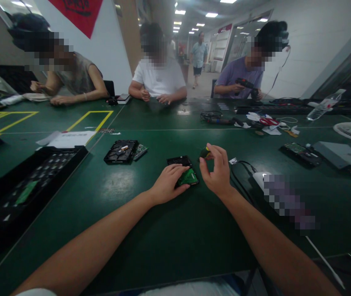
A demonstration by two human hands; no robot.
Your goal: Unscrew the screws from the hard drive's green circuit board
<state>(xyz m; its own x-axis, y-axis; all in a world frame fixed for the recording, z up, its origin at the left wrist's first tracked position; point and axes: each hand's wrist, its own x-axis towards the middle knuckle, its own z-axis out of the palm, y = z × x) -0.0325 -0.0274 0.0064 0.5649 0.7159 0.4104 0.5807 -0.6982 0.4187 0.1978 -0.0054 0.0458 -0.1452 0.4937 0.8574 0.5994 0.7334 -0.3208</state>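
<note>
My left hand [168, 182] lies over a small black hard drive [184, 170] with a green circuit board, its fingers curled on the drive's near edge. Just to the right, my right hand [217, 169] is closed on a small dark tool with a yellow tip [205, 152], held upright beside the drive. A second, larger black drive [121, 151] with a loose circuit board [140, 151] lies further left on the green table [151, 230].
A long black tray [18, 193] sits at the left, with papers [69, 139] behind it. A black cable [243, 176] and white device lie right of my hand. Three people sit at the far side; tools, boards and a bottle [325, 105] are at the right.
</note>
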